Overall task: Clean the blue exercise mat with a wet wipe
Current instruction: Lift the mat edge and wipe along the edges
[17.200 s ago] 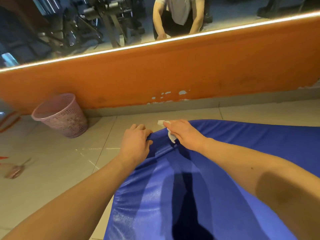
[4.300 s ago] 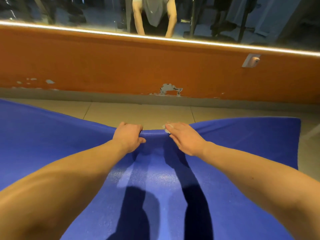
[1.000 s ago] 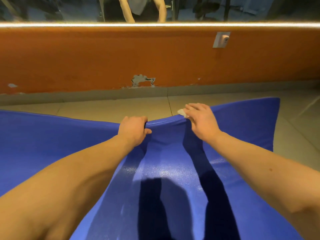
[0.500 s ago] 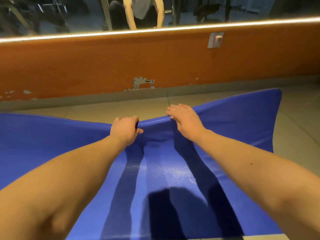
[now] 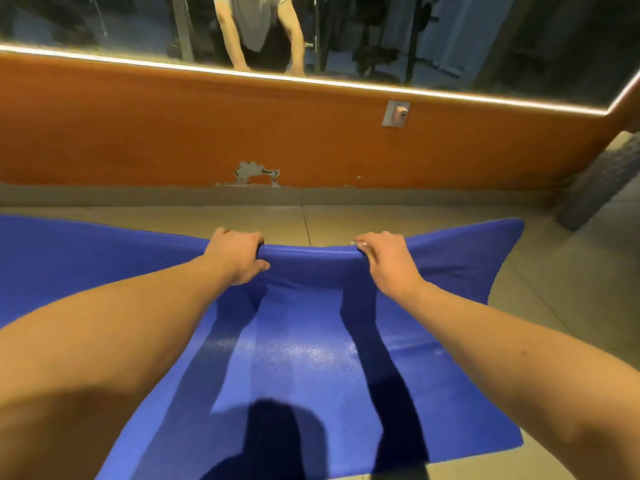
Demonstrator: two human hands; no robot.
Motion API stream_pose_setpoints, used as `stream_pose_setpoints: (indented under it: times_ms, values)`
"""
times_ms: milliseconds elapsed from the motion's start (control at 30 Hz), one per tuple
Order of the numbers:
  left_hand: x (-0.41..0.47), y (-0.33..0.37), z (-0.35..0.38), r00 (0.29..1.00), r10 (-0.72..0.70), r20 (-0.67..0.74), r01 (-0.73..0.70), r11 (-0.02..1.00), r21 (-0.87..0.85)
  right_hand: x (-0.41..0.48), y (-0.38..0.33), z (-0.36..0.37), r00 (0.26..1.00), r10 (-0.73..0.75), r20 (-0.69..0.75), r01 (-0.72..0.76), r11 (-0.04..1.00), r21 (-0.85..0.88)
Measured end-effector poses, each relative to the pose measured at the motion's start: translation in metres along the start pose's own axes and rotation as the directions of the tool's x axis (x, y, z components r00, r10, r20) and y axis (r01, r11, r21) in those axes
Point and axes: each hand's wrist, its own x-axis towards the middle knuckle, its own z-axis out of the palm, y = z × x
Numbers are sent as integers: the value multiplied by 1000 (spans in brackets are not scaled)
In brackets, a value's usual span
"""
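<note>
The left hand [image 5: 239, 256] is curled over the far edge of the blue exercise mat [image 5: 301, 358]. Its fingers wrap over the top of the raised edge, its thumb is tucked on the near side, and its knuckles face up. The right hand [image 5: 388, 258] grips the same edge a little way to the right, with the fingers bent over the lip. A small white scrap of the wet wipe [image 5: 356, 243] shows at the fingertips, pinched against the mat. Most of the wipe is hidden under the hand.

Both forearms reach forward from the lower corners, nearly straight, and draw closer together toward the edge. Between the two hands the mat's edge is lifted into a rounded ridge, and it sags away on either side. The arms cast two long dark shadows down the mat.

The rest of the mat lies spread on the tiled floor [image 5: 571, 306], with its right end near a dark textured block [image 5: 602, 185]. Beyond the far edge is a strip of bare tile, then a grey skirting. Above that is an orange wall [image 5: 156, 133] with a chipped paint patch [image 5: 256, 173] and a wall socket [image 5: 396, 113]. A lit mirror [image 5: 485, 36] above the wall reflects the person leaning forward.
</note>
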Motion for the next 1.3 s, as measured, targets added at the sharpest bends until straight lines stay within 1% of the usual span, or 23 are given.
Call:
stream_pose_setpoints:
  times_ms: [100,167,233,300,367,400,500,567,633,700,800,867,900,1000,1067,1133,1233,1300]
  values:
    - [6,27,-3,989,141,48,-132,980,-150,-15,-10,-4,1000,31,-6,-30,997,71]
    - [12,54,-8,975,199,97,-171,956,-238,-25,-17,-7,999,37,-12,-35,992,120]
    - [20,75,-14,973,201,115,-172,960,-220,-28,-24,-14,1000,18,-18,-16,990,144]
    - [22,86,-16,985,143,96,-124,976,-178,-27,-37,-16,996,-78,-41,83,986,147]
    - [21,95,-11,996,82,47,-72,981,-178,-25,-50,-13,987,-162,-22,163,982,90]
    - [21,99,-9,998,65,20,-61,982,-178,-23,-50,-8,984,-176,-2,175,983,50]
    - [18,111,-4,995,87,-41,-90,991,-101,-25,-31,-4,981,-187,50,191,977,-92]
    - [16,117,-2,992,116,-42,-118,992,-43,-31,-10,-15,977,-197,87,209,965,-159]
    - [16,122,-1,992,126,-32,-127,990,-56,-38,12,-31,979,-168,116,190,959,-211]
    - [18,126,-1,992,121,-34,-124,988,-94,-44,32,-44,987,-91,132,121,963,-242]
    - [21,129,3,993,108,-49,-113,988,-108,-50,62,-49,996,29,88,-4,964,-267]
    - [22,128,6,993,91,-75,-99,990,-105,-47,63,-44,998,31,49,-18,972,-236]
    - [24,127,8,992,83,-92,-93,990,-108,-43,57,-38,999,-6,44,15,979,-203]
    - [25,127,13,987,94,-134,-110,986,-121,-29,27,-17,979,-190,71,196,977,-84]
    - [25,128,16,985,93,-145,-110,987,-119,-18,15,-8,962,-257,97,260,965,-21]
    - [25,131,16,985,55,-162,-77,988,-132,-7,15,-7,959,-253,131,255,967,-4]
    - [25,135,14,986,19,-166,-42,990,-135,-6,27,-14,936,-251,247,262,965,-13]
    - [24,138,12,989,2,-146,-22,991,-136,-11,42,-19,949,-236,210,227,972,67]
